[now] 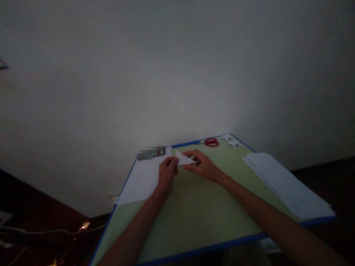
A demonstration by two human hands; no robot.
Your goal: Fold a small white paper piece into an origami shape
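Note:
A small white paper folded into a triangle [183,159] lies on the pale green table top [199,207] with a blue rim. My left hand [167,173] pinches its left edge, fingers closed on the paper. From the right, my right hand [202,165] presses on the triangle with curled fingers, thumb under the edge. Both forearms reach in from the bottom of the view.
A white sheet [141,181] lies at the table's left, a stack of white sheets [285,184] at the right edge. Red-handled scissors [211,142] and small folded paper pieces [231,140] sit at the far edge. A dark phone [152,152] lies by the wall. Cables [55,232] run on the floor left.

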